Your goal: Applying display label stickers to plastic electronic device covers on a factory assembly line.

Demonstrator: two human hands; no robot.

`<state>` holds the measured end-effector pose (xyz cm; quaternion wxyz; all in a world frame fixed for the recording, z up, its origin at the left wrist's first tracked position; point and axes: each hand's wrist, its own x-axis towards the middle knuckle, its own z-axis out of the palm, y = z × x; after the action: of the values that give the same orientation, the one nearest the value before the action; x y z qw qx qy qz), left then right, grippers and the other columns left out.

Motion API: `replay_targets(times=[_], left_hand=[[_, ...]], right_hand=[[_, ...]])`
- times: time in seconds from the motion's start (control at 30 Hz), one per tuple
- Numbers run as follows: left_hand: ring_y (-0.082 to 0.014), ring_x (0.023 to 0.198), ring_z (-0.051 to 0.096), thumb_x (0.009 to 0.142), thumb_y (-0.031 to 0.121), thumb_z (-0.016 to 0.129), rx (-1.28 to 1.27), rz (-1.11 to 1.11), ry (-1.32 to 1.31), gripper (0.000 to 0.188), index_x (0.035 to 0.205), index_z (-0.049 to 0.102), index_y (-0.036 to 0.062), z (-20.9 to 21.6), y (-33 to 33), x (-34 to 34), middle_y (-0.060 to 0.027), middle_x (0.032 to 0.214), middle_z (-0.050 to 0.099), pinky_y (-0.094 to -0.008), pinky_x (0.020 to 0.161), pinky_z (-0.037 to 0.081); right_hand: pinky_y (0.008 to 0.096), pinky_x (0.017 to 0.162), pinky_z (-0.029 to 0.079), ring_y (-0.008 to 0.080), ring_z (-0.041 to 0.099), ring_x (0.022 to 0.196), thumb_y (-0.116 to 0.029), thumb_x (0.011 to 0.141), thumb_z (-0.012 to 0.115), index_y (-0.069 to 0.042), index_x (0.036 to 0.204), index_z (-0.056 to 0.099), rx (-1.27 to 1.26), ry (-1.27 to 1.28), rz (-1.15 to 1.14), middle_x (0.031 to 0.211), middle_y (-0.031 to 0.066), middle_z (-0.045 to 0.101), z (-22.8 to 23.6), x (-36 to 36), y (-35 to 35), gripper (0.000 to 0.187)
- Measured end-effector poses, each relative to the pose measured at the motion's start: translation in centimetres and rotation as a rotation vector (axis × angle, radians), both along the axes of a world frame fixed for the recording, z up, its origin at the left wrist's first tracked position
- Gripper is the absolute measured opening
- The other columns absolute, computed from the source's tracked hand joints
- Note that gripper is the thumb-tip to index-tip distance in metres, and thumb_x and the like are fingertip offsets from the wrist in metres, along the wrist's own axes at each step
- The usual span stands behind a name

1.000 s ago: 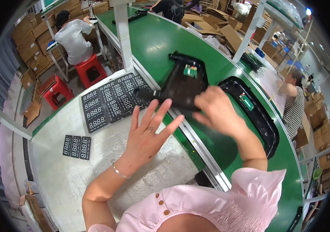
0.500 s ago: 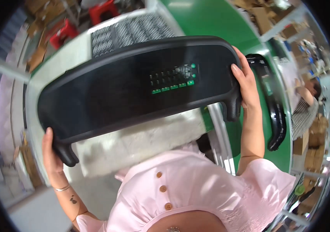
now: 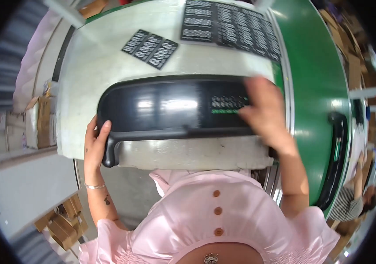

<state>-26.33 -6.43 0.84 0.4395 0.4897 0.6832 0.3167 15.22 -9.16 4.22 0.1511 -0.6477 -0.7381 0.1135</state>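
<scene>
A long black panel [image 3: 166, 105] with a thick rounded rim and a leg at its near left corner lies across the white padded table in front of me. Small pale and green markings [image 3: 227, 105] show on its right half. My left hand [image 3: 94, 147] grips the panel's left end, thumb on top and fingers around the outer side. Over the right end, beside the markings, is my right hand [image 3: 265, 112], smeared by motion. Its fingers are too blurred to read, and it hides that end of the panel.
Beyond the panel lie a small dark sheet of printed labels [image 3: 150, 48] and larger dark label sheets [image 3: 236, 28]. To the right, a green work surface [image 3: 304, 88] bears another black curved part [image 3: 335, 163]. A person in a striped top [image 3: 346, 204] is at the far right.
The panel has come down from being held up in both hands to lying level on the table. My right hand has shifted from its right edge to over its top. The view has turned.
</scene>
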Motion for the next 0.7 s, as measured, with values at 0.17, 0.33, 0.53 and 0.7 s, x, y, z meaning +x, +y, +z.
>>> replay_targets(times=[0.17, 0.33, 0.53, 0.7], left_hand=[[-0.0277, 0.116, 0.052, 0.085, 0.035, 0.067, 0.548, -0.183, 0.633, 0.054, 0.126, 0.055, 0.0023, 3.2, 5.3, -1.2, -0.0193, 0.128, 0.053, -0.0379, 0.096, 0.041], [-0.0361, 0.125, 0.047, 0.077, 0.046, 0.072, 0.530, -0.551, 0.455, 0.080, 0.131, 0.046, -0.0068, 3.0, 18.2, 5.1, -0.0254, 0.133, 0.050, -0.0385, 0.104, 0.037], [-0.0365, 0.127, 0.045, 0.058, 0.052, 0.084, 0.489, -0.573, 0.538, 0.123, 0.144, 0.019, -0.0067, -4.9, 27.3, 7.7, -0.0248, 0.133, 0.050, -0.0377, 0.106, 0.036], [-0.0342, 0.111, 0.055, 0.055, 0.034, 0.088, 0.468, -0.475, 0.420, 0.105, 0.143, 0.036, 0.0111, -3.2, 25.4, 8.2, -0.0196, 0.113, 0.062, -0.0410, 0.097, 0.043]], right_hand=[[0.0385, 0.103, 0.037, 0.0333, 0.049, 0.123, -0.026, 0.091, 0.060, 0.004, 0.128, 0.051, 0.251, 0.050, -0.345, 0.129, 0.0219, 0.054, -1.7, 10.5, 1.4, 0.048], [0.0343, 0.095, 0.044, 0.0281, 0.059, 0.112, -0.023, 0.088, 0.064, 0.000, 0.121, 0.058, 0.095, 0.382, 0.243, 0.120, 0.0173, 0.061, 1.4, -1.2, 14.7, 0.040], [0.0411, 0.100, 0.041, 0.0348, 0.052, 0.118, -0.030, 0.083, 0.066, -0.005, 0.123, 0.059, 0.115, 0.240, 0.499, 0.122, 0.0176, 0.060, -5.3, -11.8, 28.7, 0.047], [0.0438, 0.100, 0.038, 0.0305, 0.047, 0.121, -0.035, 0.079, 0.069, -0.016, 0.123, 0.061, 0.235, 0.169, 0.504, 0.118, 0.0104, 0.062, -9.2, -13.4, 32.6, 0.049]])
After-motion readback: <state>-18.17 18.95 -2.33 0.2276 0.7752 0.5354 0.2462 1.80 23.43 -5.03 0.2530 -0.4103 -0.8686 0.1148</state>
